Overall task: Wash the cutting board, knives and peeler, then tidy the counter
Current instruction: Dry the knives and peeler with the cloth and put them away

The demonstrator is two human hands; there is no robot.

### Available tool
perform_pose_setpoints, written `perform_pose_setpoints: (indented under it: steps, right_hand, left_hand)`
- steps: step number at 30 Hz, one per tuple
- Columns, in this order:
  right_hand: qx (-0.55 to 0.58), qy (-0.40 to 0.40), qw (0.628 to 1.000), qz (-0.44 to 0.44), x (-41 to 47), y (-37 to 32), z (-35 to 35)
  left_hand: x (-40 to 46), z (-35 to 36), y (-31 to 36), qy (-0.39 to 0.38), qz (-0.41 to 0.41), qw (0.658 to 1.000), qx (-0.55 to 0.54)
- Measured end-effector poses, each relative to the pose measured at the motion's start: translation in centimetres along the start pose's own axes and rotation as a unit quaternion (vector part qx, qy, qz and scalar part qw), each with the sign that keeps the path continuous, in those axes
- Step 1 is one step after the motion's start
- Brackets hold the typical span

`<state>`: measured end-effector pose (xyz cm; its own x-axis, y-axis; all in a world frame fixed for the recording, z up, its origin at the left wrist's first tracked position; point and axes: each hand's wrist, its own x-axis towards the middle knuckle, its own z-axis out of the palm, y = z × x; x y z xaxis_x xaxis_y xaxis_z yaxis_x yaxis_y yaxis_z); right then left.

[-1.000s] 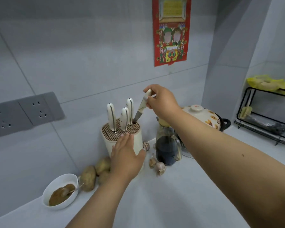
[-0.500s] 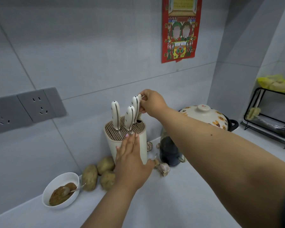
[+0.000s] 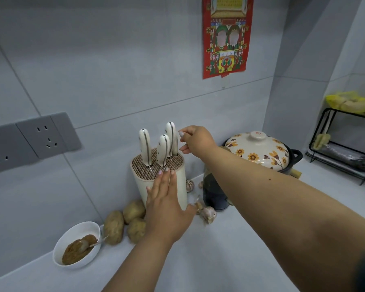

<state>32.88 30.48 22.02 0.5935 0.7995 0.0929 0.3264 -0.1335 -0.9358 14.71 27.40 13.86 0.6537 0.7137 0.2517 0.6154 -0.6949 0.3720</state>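
Observation:
A cream knife block stands against the back wall with white-handled knives upright in its slotted top. The rightmost knife sits fully in the block. My left hand lies flat against the block's front with straight fingers. My right hand hovers just right of that knife's handle, fingers loosely spread and holding nothing.
Potatoes and a white bowl of brown paste with a spoon sit left of the block. Garlic bulbs, a dark glass jar and a flowered lidded pot are to its right. A black wire rack stands far right.
My right hand pushed the knife down into the block, then let go of its handle and drew slightly right. My left hand stayed against the block.

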Motion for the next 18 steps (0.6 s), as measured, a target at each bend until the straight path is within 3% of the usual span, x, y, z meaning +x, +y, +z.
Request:
perform_pose_setpoints:
  steps: [10, 15, 18]
  right_hand:
    - [0.078, 0.037, 0.996, -0.012, -6.0, -1.0, -4.9]
    - [0.130, 0.058, 0.990, -0.003, -10.7, -0.6, -8.1]
    - [0.142, 0.074, 0.987, 0.012, -13.4, 0.1, -10.4]
  left_hand:
    - [0.6, -1.4, 1.4, -0.037, -0.047, 0.997, -0.046]
    - [-0.7, -1.8, 6.2, 0.035, -0.058, 0.991, -0.116]
    - [-1.9, -1.3, 10.6, -0.044, -0.045, 0.974, -0.219]
